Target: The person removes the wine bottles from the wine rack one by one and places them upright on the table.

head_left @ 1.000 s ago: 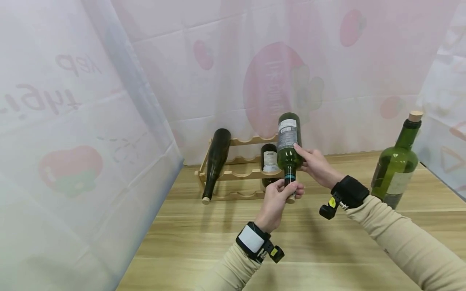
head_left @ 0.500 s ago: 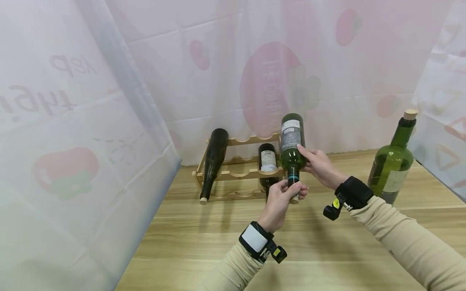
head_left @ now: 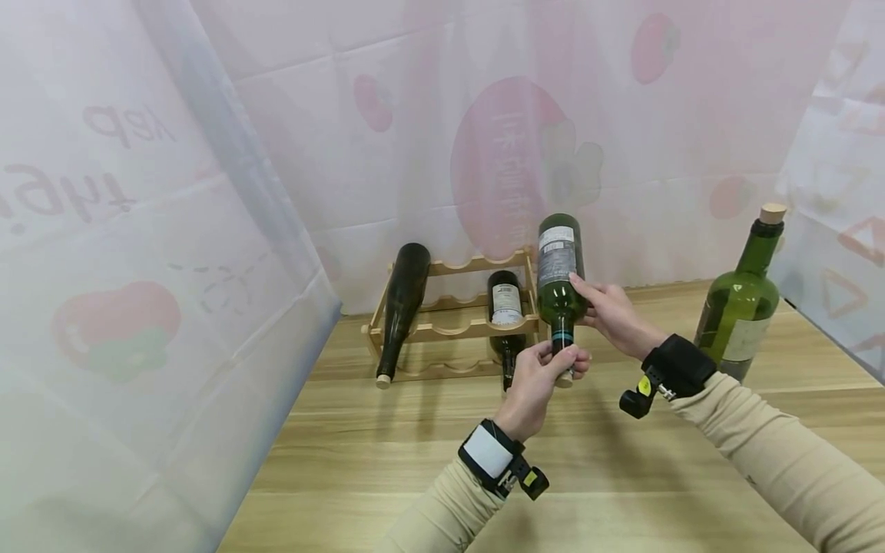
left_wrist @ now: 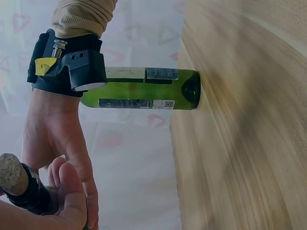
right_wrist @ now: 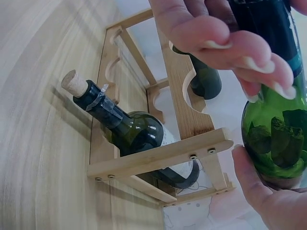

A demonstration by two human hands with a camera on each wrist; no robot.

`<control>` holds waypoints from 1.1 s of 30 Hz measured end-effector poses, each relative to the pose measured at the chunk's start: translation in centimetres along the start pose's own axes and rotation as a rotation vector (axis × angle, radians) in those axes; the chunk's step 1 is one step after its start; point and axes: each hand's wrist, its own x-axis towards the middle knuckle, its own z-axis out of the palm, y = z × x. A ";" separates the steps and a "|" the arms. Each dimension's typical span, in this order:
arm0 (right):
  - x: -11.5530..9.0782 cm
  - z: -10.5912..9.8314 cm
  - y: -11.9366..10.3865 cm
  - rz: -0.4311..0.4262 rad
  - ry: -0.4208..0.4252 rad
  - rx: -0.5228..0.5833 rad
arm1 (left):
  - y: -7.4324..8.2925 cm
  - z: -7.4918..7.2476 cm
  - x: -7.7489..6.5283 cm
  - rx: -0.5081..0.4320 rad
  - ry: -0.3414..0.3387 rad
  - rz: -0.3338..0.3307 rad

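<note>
A green wine bottle (head_left: 558, 253) with a grey-white label is held neck-down, its base up and away from me, at the right end of the wooden wine rack (head_left: 456, 332). My left hand (head_left: 534, 388) grips its neck just above the cork. The right hand (head_left: 611, 315) holds the body from the right side, thumb over the lower label. In the right wrist view, the held bottle (right_wrist: 273, 143) is apart from the rack's end. A dark bottle (head_left: 408, 296) slopes across the rack's upper left; another labelled bottle (head_left: 506, 303) lies in its lower tier.
Another corked green bottle (head_left: 740, 307) stands upright on the wooden table (head_left: 387, 476) at the right, beside my right forearm. Printed white and pink curtains (head_left: 387, 169) hang behind the table and along both sides.
Both hands and the held bottle have shifted slightly right relative to the rack. More of the lower-tier bottle and the rack's right end now shows. The grip looks unchanged.
</note>
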 end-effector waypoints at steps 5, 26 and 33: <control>-0.2 -0.4 0.2 -0.005 -0.004 -0.010 | -0.3 0.3 0.1 -0.002 -0.007 0.017; -1.0 -1.5 0.8 -0.009 0.002 -0.017 | -1.0 1.2 0.2 -0.007 -0.022 -0.018; -1.2 -1.8 1.0 -0.006 0.000 -0.002 | -1.3 1.4 0.3 -0.005 -0.020 -0.019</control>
